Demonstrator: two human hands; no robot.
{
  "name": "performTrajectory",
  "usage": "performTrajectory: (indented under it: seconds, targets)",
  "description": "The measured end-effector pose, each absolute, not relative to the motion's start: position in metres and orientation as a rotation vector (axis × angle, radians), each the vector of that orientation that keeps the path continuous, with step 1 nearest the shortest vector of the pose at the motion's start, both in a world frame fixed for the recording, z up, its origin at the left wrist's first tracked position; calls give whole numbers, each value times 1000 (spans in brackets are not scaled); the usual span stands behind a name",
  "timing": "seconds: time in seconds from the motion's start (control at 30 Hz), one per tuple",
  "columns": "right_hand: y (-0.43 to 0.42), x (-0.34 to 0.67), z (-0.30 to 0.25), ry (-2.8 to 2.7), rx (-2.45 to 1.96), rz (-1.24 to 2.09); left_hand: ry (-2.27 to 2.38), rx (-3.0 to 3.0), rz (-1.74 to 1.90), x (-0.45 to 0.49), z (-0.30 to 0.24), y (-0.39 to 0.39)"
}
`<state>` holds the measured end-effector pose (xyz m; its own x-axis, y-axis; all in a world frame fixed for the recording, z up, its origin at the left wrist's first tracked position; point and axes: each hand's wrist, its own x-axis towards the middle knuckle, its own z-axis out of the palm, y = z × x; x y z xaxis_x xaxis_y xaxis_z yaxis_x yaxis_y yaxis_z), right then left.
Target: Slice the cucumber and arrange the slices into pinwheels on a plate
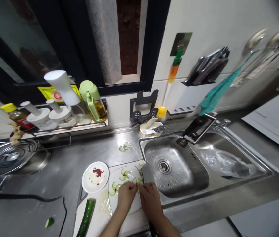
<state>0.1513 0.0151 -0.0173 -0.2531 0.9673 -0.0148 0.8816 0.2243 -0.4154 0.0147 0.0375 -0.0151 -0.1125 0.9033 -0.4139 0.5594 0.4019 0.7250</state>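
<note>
Over the right part of a white square plate [116, 200], my two hands meet with their fingertips close together. My left hand [126, 195] is closed in a pinch; what it holds, if anything, is hidden. My right hand [151, 200] has its fingers bent, the tips at a pale green cucumber slice [138, 181]. More curved cucumber slices [124, 173] lie in fan-like groups on the plate, with small red bits among them. A small round white plate [87, 179] with red pieces stands to the left. Below it a length of cucumber [87, 217] rests on the cutting board [102, 214].
A cucumber end [49, 222] lies on the steel counter at left, near a dark curved strip. Thin cucumber rounds [125, 146] sit behind the board. The sink [179, 164] is to the right. Seasoning jars [62, 115] and an oil bottle [93, 102] stand on a rack.
</note>
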Motion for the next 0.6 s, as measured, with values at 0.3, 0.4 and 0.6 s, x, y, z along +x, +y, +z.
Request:
performTrajectory:
  seconds: [0.3, 0.4, 0.6]
  targets:
    - [21, 145, -12, -2287, -1821, 543, 1811, 1249, 489, 15, -16, 39]
    - [22, 144, -9, -2284, -1830, 557, 1815, 1254, 481, 15, -17, 39]
    - [21, 146, -11, -2271, -1806, 542, 1809, 1278, 478, 13, -18, 38]
